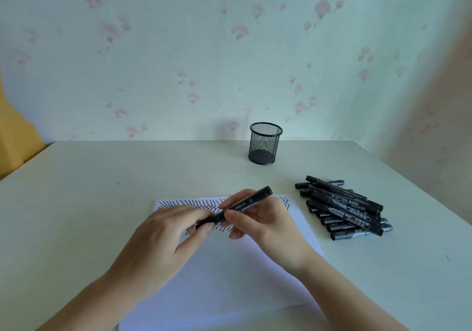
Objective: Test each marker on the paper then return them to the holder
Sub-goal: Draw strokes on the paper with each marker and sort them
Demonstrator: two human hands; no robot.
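While both hands grip one black marker (240, 207) over the zigzag-marked paper (224, 267), left hand (168, 231) pinching its cap end, right hand (263, 218) holding the barrel, capping or uncapping seems underway; the mesh holder (265, 143) stands empty.

Landmark: mesh holder (265, 143), upright near the table's (102, 177) back edge.
Holder mouth: open, unobstructed from above.
Left of holder: bare tabletop.
Front-right of holder: marker pile (343, 208) blocks passage.
Front of holder: paper (229, 267), flat.
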